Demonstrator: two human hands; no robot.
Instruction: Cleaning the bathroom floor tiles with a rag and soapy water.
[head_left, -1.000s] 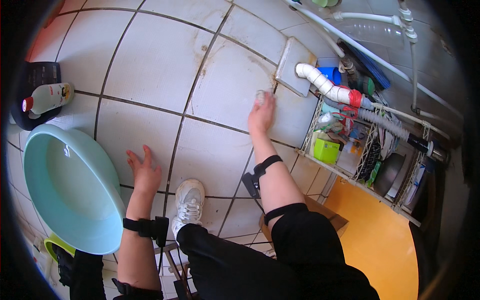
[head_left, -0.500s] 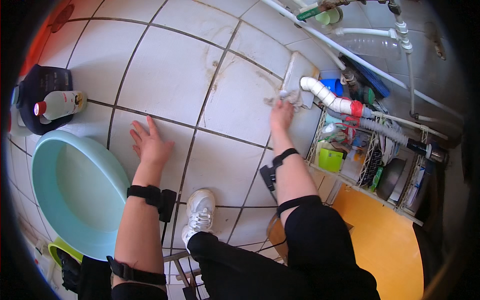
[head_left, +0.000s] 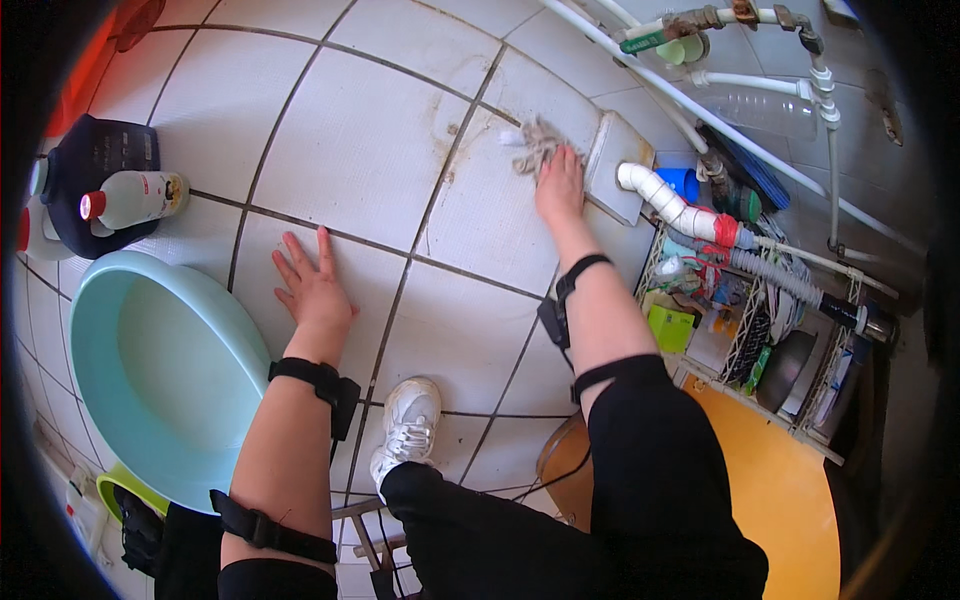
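Note:
My right hand is closed on a crumpled grey-beige rag and presses it against the white tiled floor. A small whitish patch lies at the rag's left edge, too blurred to make out. Brown stains mark the tile and grout to the left of the rag. With fingers spread, my left hand rests flat on a tile near the light-blue basin, holding nothing. Black straps with small devices circle both forearms.
A dark jug and a red-capped bottle stand beyond the basin. At right are a white drain pipe, a blue cup, a cluttered rack and an orange-yellow panel. My white shoe is between my arms.
My right hand has swept the rag left and away from me, off the pipe's base and onto the open tile. The left hand stays planted; the view has shifted slightly.

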